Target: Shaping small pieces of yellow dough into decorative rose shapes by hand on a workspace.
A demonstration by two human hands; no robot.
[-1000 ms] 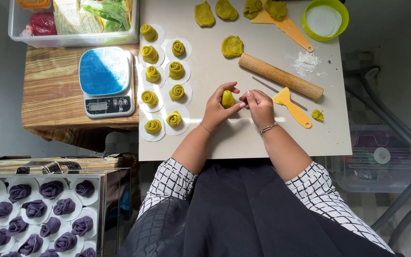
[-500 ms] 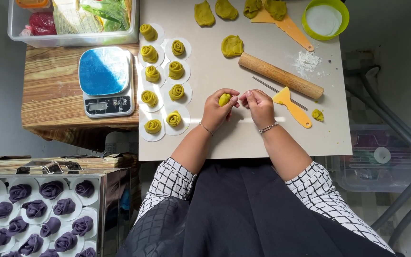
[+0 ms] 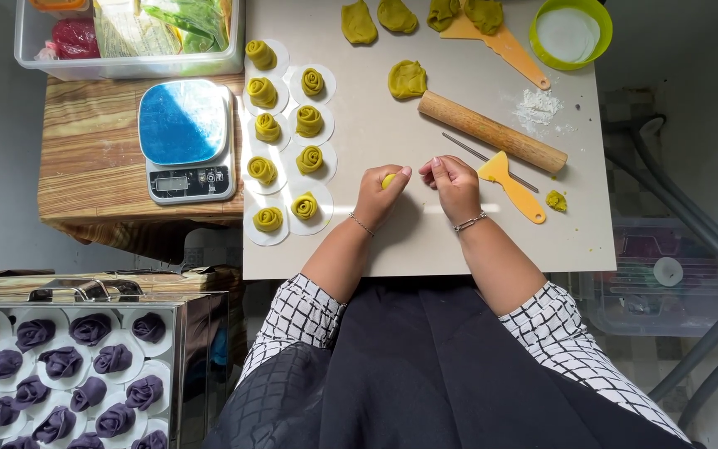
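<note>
A pale tabletop point(image 3: 392, 249) fills the upper middle of the view, with a wooden side table point(image 3: 85, 158) against its left edge. On that side table a clear plastic bin point(image 3: 126, 62) of bagged goods stands at the far end, and a kitchen scale point(image 3: 186, 141) with a blue platform sits nearer. At lower left a metal tray point(image 3: 68, 366) holds purple dough roses on white paper rounds.

On the tabletop, two columns of green dough roses point(image 3: 280, 137) on white paper rounds run along the left side (nine can be counted). A wooden rolling pin point(image 3: 492, 131) lies slanted right of centre, with a flattened green dough disc point(image 3: 407, 80) touching its far end. A green bowl point(image 3: 571, 32) stands at the far right corner, a patch of flour point(image 3: 536, 106) just below it. An orange scraper point(image 3: 511, 187) lies near the right hand, and a thin metal rod pokes out from behind it.

The left hand point(image 3: 380, 195) is curled around a small yellow-green dough piece point(image 3: 388, 180), which shows only at the fingertips, just above the tabletop's middle. The right hand point(image 3: 452, 183) sits just beside it, fingers bent inward and pinched together; whether it grips anything I cannot tell.
</note>
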